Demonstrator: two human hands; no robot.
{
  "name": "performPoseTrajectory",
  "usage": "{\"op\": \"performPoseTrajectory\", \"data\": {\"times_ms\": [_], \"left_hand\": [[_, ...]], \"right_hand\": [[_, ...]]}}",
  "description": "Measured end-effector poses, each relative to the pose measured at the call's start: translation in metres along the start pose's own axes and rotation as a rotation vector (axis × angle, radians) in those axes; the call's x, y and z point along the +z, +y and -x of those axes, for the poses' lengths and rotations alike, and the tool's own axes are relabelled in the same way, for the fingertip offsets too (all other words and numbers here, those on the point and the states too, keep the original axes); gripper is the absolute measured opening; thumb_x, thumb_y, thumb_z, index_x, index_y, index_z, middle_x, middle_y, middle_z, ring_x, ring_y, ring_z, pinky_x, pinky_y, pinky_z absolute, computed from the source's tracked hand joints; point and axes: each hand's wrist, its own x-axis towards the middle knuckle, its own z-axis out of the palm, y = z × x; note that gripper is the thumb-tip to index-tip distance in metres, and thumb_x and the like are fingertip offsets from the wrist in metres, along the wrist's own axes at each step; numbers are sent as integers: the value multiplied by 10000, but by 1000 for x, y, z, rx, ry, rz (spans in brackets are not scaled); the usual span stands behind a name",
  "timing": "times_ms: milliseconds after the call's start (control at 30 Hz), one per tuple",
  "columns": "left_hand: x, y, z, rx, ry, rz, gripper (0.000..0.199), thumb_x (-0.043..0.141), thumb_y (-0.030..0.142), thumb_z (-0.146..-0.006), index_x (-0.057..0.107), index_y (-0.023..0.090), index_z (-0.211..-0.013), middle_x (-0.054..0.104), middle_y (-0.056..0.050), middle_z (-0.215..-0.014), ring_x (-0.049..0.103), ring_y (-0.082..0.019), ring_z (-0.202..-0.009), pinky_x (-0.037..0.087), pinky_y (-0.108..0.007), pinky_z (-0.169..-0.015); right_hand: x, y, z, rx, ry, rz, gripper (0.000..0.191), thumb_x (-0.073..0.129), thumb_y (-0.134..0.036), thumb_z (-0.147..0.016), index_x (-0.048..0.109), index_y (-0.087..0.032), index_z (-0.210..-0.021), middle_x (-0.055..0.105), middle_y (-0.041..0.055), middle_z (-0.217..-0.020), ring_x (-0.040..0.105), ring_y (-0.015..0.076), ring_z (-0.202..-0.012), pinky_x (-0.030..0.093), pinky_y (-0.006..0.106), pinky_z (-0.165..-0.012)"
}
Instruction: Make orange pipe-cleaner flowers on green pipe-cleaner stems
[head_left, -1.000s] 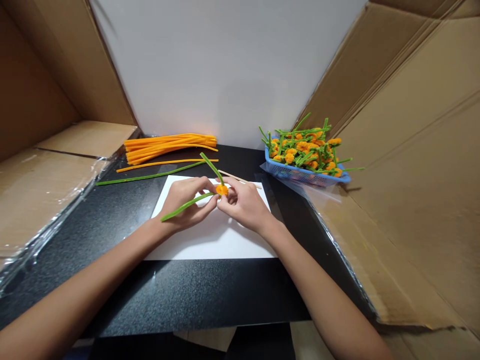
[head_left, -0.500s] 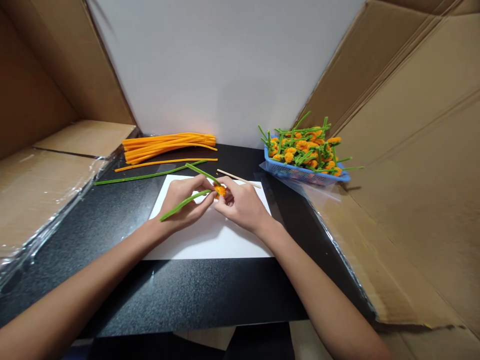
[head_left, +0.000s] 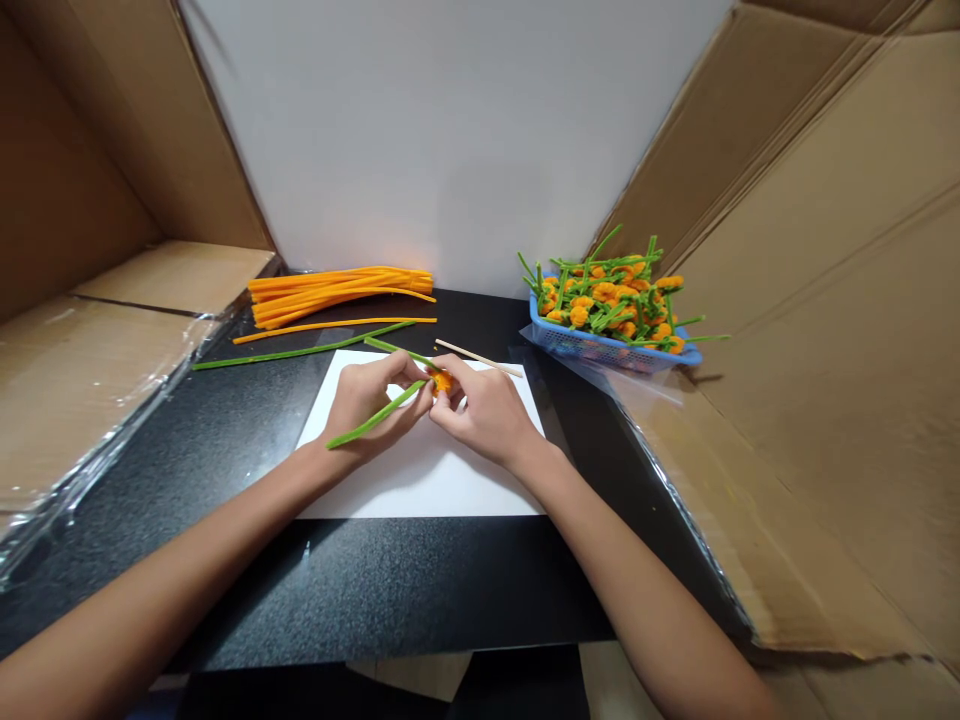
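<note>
My left hand (head_left: 360, 395) and right hand (head_left: 491, 410) meet, fingertips pinched together on a small orange flower (head_left: 442, 383) above the white sheet (head_left: 420, 490). One green stem (head_left: 375, 421) crosses toward my left wrist; another (head_left: 397, 351) points away from me.

Fuzzy orange flower (head_left: 443, 383), smooth paper (head_left: 427, 490), plastic basket (head_left: 600, 350).
</note>
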Motion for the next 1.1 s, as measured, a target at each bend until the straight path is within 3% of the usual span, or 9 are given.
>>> {"op": "performPoseTrajectory", "data": {"times_ms": [100, 200, 300, 433, 500, 633, 767, 900, 1100], "left_hand": [[1, -5, 1, 27, -30, -30, 64, 665, 226, -821, 633, 181, -788, 721, 12, -696, 662, -109, -583, 478, -184, -525], [1, -7, 4, 24, -38, -7, 76, 644, 246, -861, 626, 183, -823, 721, 3, -737, 664, -116, -615, 501, -198, -554], [0, -5, 3, 18, -18, -18, 142, 651, 255, -853, 626, 188, -977, 719, -40, -904, 662, -156, -751, 533, -242, -601], [-4, -4, -3, 128, 140, -232, 354, 602, 135, -822, 615, 207, -1168, 673, -93, -1113, 609, -254, -1035, 533, -400, -878], [-6, -7, -5, 167, 137, -285, 381, 577, 113, -849, 610, 215, -1215, 673, -89, -1155, 599, -263, -1091, 486, -435, -973], [-4, -13, -4, 176, 3, -269, 219, 577, 205, -937, 641, 189, -1146, 709, -69, -1055, 646, -210, -963, 517, -340, -841], [-2, -10, -1, 151, -7, -335, 109, 577, 225, -951, 669, 175, -921, 700, -24, -840, 630, -157, -750, 468, -268, -656], [-1, -1, -1, 115, 19, -446, 98, 618, 218, -919, 654, 183, -835, 702, -12, -803, 624, -161, -728, 412, -273, -599], [-1, 6, -1, 1, 12, -344, 90, 632, 204, -904, 658, 182, -821, 706, -8, -813, 623, -156, -751, 414, -271, -638]], "right_hand": [[1, 2, -1, 14, 0, -167, 339, 537, -219, -863, 657, -219, -1180, 738, 42, -948, 661, 172, -772, 467, 271, -679], [6, 6, -4, 120, 30, -498, 329, 549, -269, -890, 657, -196, -1193, 696, 88, -1197, 690, 184, -922, 536, 265, -685], [12, 9, -6, 239, 46, -729, 345, 604, -315, -866, 659, -171, -1175, 683, 115, -1213, 709, 176, -846, 575, 265, -628], [14, 9, -5, 252, 107, -737, 337, 640, -279, -833, 662, -175, -1152, 664, 118, -1255, 707, 155, -805, 612, 282, -670], [14, 8, -4, 238, 116, -728, 317, 644, -270, -831, 669, -183, -1135, 640, 114, -1301, 706, 162, -863, 627, 297, -719], [16, 7, -4, 206, 133, -792, 300, 680, -317, -828, 680, -189, -1100, 696, 88, -1175, 705, 185, -925, 636, 325, -777], [19, 6, -4, 203, 126, -855, 239, 675, -370, -845, 710, -190, -998, 739, 48, -911, 718, 179, -816, 635, 323, -729], [20, 4, -3, 201, 182, -810, 194, 660, -338, -858, 723, -187, -962, 747, 52, -904, 728, 179, -781, 632, 331, -733], [24, -1, -4, 201, 292, -797, 144, 657, -294, -861, 722, -189, -936, 751, 51, -909, 738, 185, -802, 624, 341, -784]]}}
